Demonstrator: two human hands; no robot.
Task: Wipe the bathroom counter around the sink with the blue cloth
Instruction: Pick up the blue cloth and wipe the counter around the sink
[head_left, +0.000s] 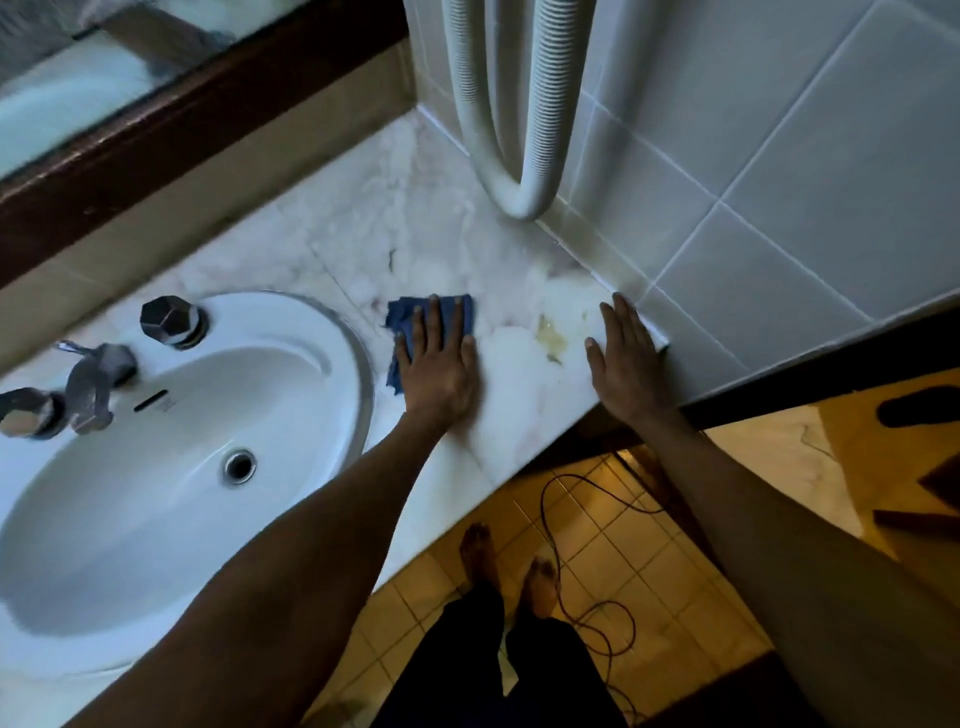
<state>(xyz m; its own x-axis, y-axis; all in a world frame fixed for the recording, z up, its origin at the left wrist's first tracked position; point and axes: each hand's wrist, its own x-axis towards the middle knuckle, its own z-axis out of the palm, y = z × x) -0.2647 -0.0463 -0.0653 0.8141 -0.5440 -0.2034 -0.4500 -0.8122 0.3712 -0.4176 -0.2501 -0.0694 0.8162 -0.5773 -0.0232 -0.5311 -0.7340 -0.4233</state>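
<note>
A blue cloth (404, 317) lies flat on the white marble counter (363, 244), just right of the oval white sink (171, 457). My left hand (439, 364) presses down on the cloth with its fingers spread, covering most of it. My right hand (626, 358) rests flat and empty on the counter's right end, against the tiled wall. A yellowish stain (553, 332) marks the marble between the two hands.
A metal faucet (91, 384) with two knobs stands at the sink's back rim. A ribbed white hose (519, 130) hangs in a loop in the corner against the tiled wall (779, 182). A wood-framed mirror (156, 104) runs behind. A black cable (576, 561) lies by my bare feet.
</note>
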